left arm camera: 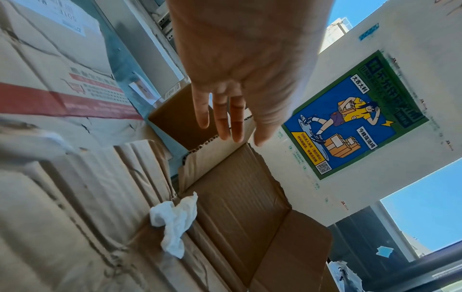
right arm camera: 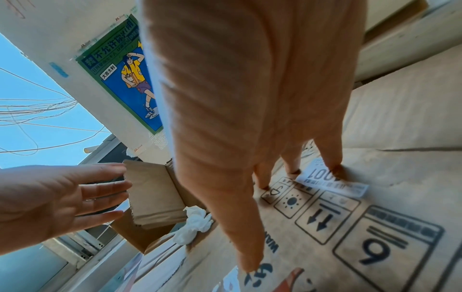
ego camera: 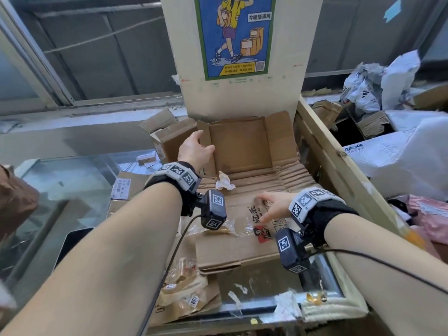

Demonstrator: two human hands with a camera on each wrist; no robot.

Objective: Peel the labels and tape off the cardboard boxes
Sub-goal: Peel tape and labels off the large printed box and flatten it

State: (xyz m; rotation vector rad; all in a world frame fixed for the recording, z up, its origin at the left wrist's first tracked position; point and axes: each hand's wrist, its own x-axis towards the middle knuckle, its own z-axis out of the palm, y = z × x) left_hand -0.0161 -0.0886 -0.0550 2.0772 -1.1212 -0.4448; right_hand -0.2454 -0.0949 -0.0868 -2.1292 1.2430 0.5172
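Your left hand (ego camera: pixel 195 151) is open wide with straight fingers, right at the left flap of the open box (ego camera: pixel 238 144). It holds nothing. That brown box stands tipped up against the pillar with the blue poster (ego camera: pixel 234 35). You can see inside the box, and only bare cardboard shows there.

Just in front of the open box lies a big flat cardboard box (ego camera: pixel 242 246) with black print on it. A crumpled white paper scrap (ego camera: pixel 224 181) sits on it, close to the open box's front edge. Your right hand (ego camera: pixel 275 206) is spread, and its fingertips (right arm camera: pixel 336 168) press down on a small white label (right arm camera: pixel 330 180) stuck to the flat box. A strip of clear tape (ego camera: pixel 232 227) runs across the flat box, nearer to you than the label.

Left of the open box stands a closed brown box (ego camera: pixel 169 141). Right of the open box, past a wooden rail, is a bin (ego camera: pixel 322 151) with plastic mail bags (ego camera: pixel 378 83) and torn cardboard piled in it.
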